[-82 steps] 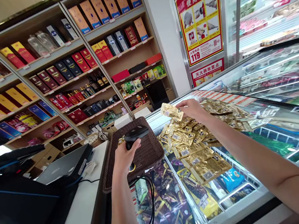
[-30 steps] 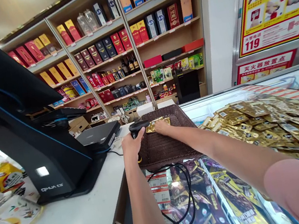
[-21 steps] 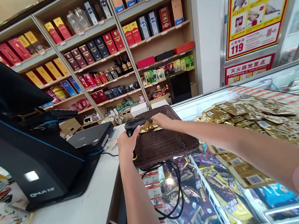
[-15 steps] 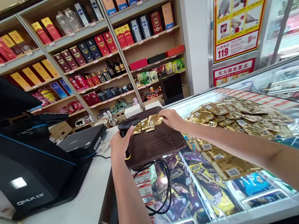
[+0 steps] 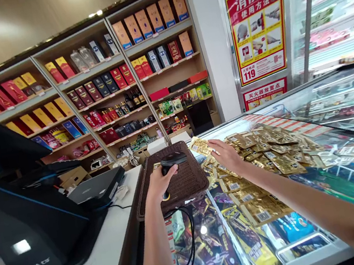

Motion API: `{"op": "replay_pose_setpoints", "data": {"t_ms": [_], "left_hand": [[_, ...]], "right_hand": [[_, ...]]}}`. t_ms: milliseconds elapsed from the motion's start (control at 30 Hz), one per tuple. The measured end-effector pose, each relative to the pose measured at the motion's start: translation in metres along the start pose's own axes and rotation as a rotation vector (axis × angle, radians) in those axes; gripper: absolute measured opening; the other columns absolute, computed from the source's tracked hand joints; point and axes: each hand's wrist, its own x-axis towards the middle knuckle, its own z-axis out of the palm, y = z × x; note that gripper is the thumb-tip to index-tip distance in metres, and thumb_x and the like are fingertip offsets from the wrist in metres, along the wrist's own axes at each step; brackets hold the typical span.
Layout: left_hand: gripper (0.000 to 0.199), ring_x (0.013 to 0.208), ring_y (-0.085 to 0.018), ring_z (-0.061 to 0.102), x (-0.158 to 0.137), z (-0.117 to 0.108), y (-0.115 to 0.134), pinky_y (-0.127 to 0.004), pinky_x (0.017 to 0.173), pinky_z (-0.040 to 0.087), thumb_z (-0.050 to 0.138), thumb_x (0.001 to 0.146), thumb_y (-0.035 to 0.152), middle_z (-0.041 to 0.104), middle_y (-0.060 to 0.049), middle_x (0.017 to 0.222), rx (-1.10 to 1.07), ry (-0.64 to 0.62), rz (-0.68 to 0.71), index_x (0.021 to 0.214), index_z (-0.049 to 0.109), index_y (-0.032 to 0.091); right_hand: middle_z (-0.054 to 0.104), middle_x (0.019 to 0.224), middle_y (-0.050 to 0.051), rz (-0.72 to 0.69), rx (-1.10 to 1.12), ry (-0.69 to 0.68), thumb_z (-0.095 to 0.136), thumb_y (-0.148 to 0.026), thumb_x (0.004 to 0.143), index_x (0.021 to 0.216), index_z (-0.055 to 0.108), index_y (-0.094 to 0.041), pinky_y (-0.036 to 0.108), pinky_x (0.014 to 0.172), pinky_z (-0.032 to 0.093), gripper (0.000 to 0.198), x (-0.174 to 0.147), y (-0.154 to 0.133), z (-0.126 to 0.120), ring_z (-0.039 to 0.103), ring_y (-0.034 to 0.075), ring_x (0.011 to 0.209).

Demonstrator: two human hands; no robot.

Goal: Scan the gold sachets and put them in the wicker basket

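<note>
My left hand (image 5: 160,183) is closed round the handle of a black barcode scanner (image 5: 173,159), which it holds over a brown woven basket (image 5: 185,181). In my right hand (image 5: 226,153) is a gold packet (image 5: 200,145), pinched at one end just past the basket's right rim. A heap of similar gold packets (image 5: 268,149) lies on the glass top to the right of the basket. Several more gold packets (image 5: 261,211) lie in a row nearer to me. Part of a gold packet (image 5: 156,165) shows in the basket behind the scanner.
A black cable (image 5: 193,238) loops over the glass freezer top (image 5: 237,249). To the left, a white counter (image 5: 114,242) carries a black point-of-sale terminal (image 5: 42,218) and a black flat box (image 5: 99,186). Shelves of boxed goods (image 5: 101,86) line the back wall.
My right hand has moved right, taking a gold packet from over the basket to beyond its rim. The scanner has shifted right over the basket. The camera view has tilted up.
</note>
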Motion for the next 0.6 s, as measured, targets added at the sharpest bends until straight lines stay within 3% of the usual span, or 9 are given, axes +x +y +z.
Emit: {"op": "replay_pose_setpoints", "data": {"t_ms": [333, 600], "left_hand": [[0.048, 0.094, -0.029, 0.069, 0.0015, 0.0034, 0.0012, -0.031, 0.076, 0.047, 0.06, 0.075, 0.063, 0.076, -0.009, 0.088, 0.113, 0.025, 0.027, 0.087, 0.071, 0.018], [0.047, 0.096, -0.029, 0.068, 0.0001, 0.0037, 0.0054, -0.031, 0.078, 0.047, 0.061, 0.074, 0.063, 0.076, -0.009, 0.089, 0.082, 0.021, -0.012, 0.09, 0.07, 0.02]], "right_hand": [[0.065, 0.117, 0.012, -0.006, 0.031, -0.011, 0.045, -0.013, 0.091, 0.117, 0.065, -0.017, 0.041, 0.099, 0.053, 0.033, 0.0027, -0.0045, -0.0003, 0.062, 0.022, 0.111], [0.065, 0.119, 0.011, 0.013, 0.01, -0.033, 0.044, -0.013, 0.091, 0.119, 0.065, -0.017, 0.04, 0.097, 0.054, 0.035, 0.0013, -0.0008, -0.0028, 0.062, 0.022, 0.111]]}}
